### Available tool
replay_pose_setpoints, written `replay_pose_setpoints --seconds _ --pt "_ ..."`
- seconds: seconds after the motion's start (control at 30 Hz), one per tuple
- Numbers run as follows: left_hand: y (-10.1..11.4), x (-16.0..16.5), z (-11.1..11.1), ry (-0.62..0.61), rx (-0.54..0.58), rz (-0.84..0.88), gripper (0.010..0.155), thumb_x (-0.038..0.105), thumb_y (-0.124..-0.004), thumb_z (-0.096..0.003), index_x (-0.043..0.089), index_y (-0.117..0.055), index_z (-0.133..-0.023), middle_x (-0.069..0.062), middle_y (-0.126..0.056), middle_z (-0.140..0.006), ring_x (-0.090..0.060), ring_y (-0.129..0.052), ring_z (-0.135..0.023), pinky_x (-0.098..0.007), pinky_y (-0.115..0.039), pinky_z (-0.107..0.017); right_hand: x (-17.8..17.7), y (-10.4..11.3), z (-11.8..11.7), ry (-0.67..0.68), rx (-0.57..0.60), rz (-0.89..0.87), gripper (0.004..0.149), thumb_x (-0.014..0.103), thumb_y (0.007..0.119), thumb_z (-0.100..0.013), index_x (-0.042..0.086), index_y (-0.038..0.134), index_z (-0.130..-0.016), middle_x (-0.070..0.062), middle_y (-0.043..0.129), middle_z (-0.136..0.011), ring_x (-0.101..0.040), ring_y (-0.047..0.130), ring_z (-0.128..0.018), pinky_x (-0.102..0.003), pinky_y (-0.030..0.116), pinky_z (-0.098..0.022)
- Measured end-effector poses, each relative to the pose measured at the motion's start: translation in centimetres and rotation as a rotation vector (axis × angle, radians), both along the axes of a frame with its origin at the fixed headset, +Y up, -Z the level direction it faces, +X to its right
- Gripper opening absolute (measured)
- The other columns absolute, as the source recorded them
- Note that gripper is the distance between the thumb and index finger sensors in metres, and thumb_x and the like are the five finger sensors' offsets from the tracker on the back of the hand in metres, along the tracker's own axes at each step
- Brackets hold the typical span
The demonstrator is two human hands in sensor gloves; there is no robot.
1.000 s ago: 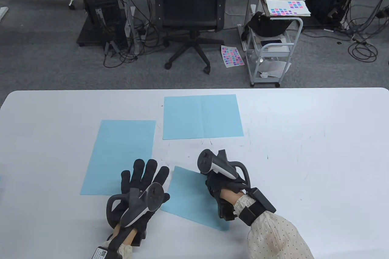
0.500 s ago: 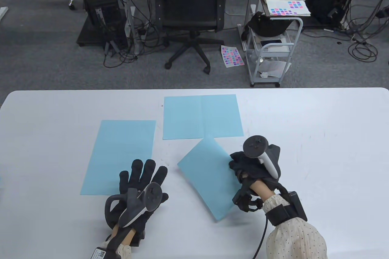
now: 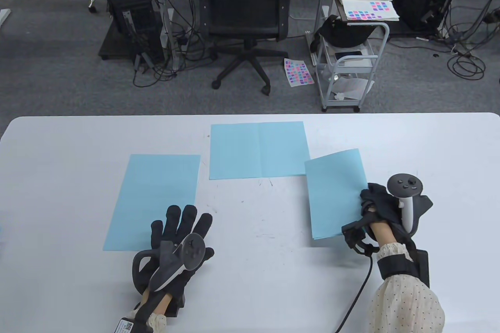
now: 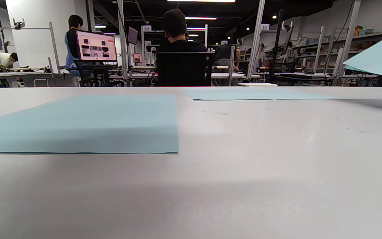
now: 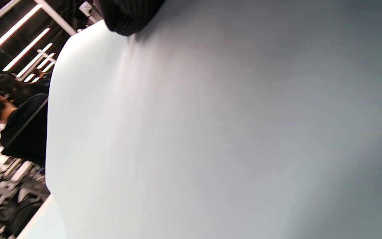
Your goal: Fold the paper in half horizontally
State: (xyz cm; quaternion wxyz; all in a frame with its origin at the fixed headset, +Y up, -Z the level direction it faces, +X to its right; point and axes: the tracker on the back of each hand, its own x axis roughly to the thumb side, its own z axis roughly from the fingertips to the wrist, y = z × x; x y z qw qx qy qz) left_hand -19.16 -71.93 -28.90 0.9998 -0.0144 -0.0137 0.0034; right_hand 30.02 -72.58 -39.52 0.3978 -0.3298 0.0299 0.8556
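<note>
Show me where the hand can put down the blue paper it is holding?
The right hand grips the folded sheet near the table's bare right end. That is the biggest free patch. Bare table also lies between both hands. The flat sheet under the left hand and the creased sheet crowd the left and middle.

even overhead light, blurred right-wrist view

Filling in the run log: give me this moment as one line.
right hand: holds folded sheet by its right edge, raised off table | left hand: flat, fingers on left sheet | far sheet: creased, flat
</note>
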Motion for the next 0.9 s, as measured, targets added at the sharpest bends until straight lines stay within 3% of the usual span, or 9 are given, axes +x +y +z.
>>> replay_pose_setpoints --seconds 0.3,0.53,0.63,0.8,0.9 --pt "0.0 -0.4 -0.1 0.015 -0.005 -0.001 0.078 0.066 -0.064 -0.0316 0.062 -0.027 -0.1 0.02 -0.019 -0.12 -0.02 -0.015 -0.116 -0.057 -0.03 -0.088 3.2 -3.2 -0.6 -0.078 -0.13 0.117 0.047 0.025 0.07 -0.047 0.014 0.068 -0.092 -0.001 0.088 -0.068 -0.032 0.081 -0.076 -0.057 0.055 -0.068" --pt "0.1 -0.6 -0.1 0.021 -0.01 -0.009 0.078 0.066 -0.064 -0.0316 0.062 -0.027 -0.101 0.02 -0.019 -0.12 -0.02 -0.015 -0.116 -0.057 -0.031 -0.088 3.3 -3.4 -1.1 -0.114 -0.198 0.246 0.049 0.027 0.073 -0.048 0.015 0.067 -0.095 -0.002 0.088 -0.072 -0.032 0.079 -0.078 -0.057 0.053 -0.069" --pt "0.1 -0.6 -0.1 0.023 -0.015 -0.01 0.078 0.065 -0.064 -0.0315 0.061 -0.027 -0.101 0.02 -0.02 -0.12 -0.02 -0.016 -0.116 -0.057 -0.031 -0.088 3.2 -3.3 -1.1 -0.119 -0.238 0.303 0.054 0.029 0.074 -0.048 0.017 0.062 -0.099 -0.004 0.085 -0.082 -0.035 0.073 -0.086 -0.058 0.05 -0.071" --pt "0.1 -0.6 -0.1 0.019 -0.014 -0.002 0.078 0.065 -0.064 -0.0316 0.061 -0.027 -0.101 0.02 -0.02 -0.12 -0.02 -0.017 -0.116 -0.057 -0.032 -0.088 2.5 -2.7 -0.8 -0.096 -0.287 0.346 0.066 0.044 0.072 -0.047 0.018 0.053 -0.105 -0.009 0.072 -0.102 -0.043 0.062 -0.095 -0.062 0.046 -0.072" --pt "0.1 -0.6 -0.2 0.016 -0.012 -0.001 0.078 0.065 -0.064 -0.0316 0.061 -0.027 -0.101 0.02 -0.02 -0.12 -0.02 -0.016 -0.116 -0.057 -0.031 -0.088 1.0 -1.6 -1.0 -0.041 -0.247 0.35 0.07 0.045 0.071 -0.047 0.019 0.044 -0.107 -0.009 0.06 -0.109 -0.046 0.051 -0.1 -0.065 0.042 -0.072"
